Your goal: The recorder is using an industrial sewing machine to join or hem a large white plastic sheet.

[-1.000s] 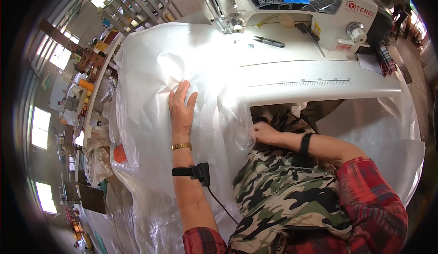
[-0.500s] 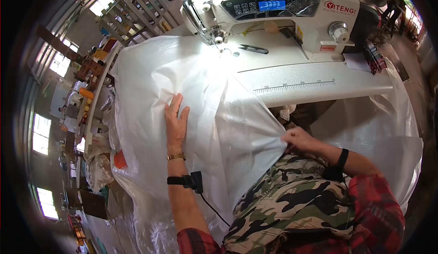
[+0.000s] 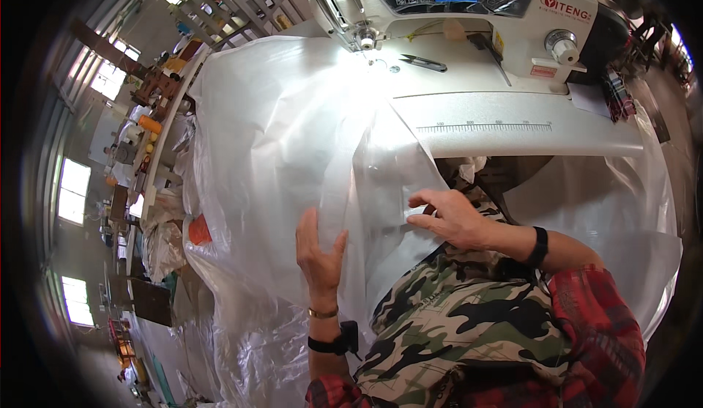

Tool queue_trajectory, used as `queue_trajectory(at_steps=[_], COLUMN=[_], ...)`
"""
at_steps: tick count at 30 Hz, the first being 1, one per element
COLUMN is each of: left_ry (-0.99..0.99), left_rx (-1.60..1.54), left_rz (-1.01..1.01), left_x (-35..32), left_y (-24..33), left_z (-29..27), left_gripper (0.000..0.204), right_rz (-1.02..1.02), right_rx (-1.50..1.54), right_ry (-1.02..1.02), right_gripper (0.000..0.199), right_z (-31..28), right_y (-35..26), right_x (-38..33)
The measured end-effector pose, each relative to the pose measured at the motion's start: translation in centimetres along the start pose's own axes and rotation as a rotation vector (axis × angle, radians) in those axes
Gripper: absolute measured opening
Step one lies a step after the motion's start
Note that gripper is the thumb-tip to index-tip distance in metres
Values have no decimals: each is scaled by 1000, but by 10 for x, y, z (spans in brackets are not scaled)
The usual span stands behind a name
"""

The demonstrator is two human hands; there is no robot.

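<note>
Left hand [image 3: 320,258]: fingers extended, thumb parted wide, laid on the sheet in front of the sewing machine [image 3: 527,53], a little left of its needle end; nothing gripped.

Right hand [image 3: 450,221]: fingers bent, thumb and forefinger narrowly parted beside the sheet's edge, in front of the machine's arm; whether film is pinched, cannot tell.

Sheet [image 3: 263,144]: one large piece, translucent white, plastic-looking, glossy, creased; spread from the machine's needle end leftward and toward the person, with a raised fold between the hands. Judged light, limp and slippery, prone to wrinkling; best taken by the free edge near the right hand, the other palm laid flat to steady it.

Camouflage cloth [image 3: 469,320]: soft, matt, rumpled, over the person's front, facing the machine.

Worktop [image 3: 469,141]: smooth, pale, straight-edged, ruled scale along the front; beneath and before the machine.

Snips [image 3: 423,63]: slim, dark, under the machine's arm.

Sewing machine: hard white casing, dark glossy control panel, round ridged handwheel at its right end.
</note>
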State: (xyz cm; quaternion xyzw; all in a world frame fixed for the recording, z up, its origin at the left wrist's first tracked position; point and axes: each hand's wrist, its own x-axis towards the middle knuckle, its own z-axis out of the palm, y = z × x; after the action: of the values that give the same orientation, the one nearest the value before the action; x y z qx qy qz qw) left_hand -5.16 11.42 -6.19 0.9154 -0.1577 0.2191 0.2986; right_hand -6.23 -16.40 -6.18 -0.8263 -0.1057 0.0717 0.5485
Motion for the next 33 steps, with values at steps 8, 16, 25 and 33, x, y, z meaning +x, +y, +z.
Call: queue_trajectory(at_steps=[8,16,25,33], left_ry=[127,163,-486,-498], left_rx=[314,-134,-676,-484], left_rz=[175,-66,-295,-279], left_x=[-20,3,-22,-42], left_y=[-15,23,62,69], left_z=[12,-40,-20,10], left_gripper=[35,12,12,16], right_rz=[336,135,-103,-374], right_rx=[488,556,628,-213], right_ry=[-146,-211,-308,-278], right_gripper=[46,24,21,21], right_z=[56,30,16,27], right_y=[36,4,-44,-30], right_x=[20,-3,-31,-38])
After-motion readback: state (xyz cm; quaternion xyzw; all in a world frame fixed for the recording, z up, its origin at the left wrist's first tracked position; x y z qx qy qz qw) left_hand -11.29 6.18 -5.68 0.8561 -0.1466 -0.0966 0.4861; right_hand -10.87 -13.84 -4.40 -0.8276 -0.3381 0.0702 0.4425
